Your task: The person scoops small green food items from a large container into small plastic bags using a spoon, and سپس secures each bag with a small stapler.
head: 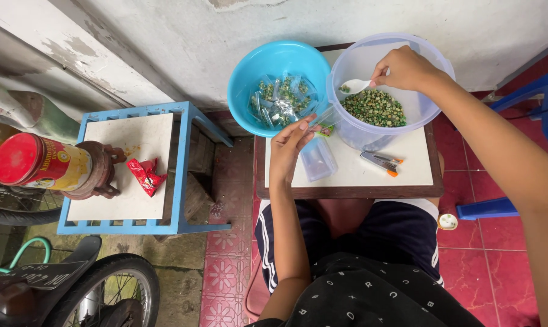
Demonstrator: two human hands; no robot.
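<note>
- Left hand (289, 147) reaches forward from a straight, bare forearm, fingers extended together and thumb pinched against them.
- Right hand (405, 68) is raised farther forward, wrist bent downward, fingers curled in a pinch grip; its forearm angles in from the right.

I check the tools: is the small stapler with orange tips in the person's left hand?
No, the stapler lies on the white board, apart from the left hand.

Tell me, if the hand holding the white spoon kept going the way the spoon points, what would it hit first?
The right hand aims the white spoon leftward inside the clear tub. It would probably meet the tub's left wall first, near the few green peas by the spoon tip; depth is hard to judge.
</note>
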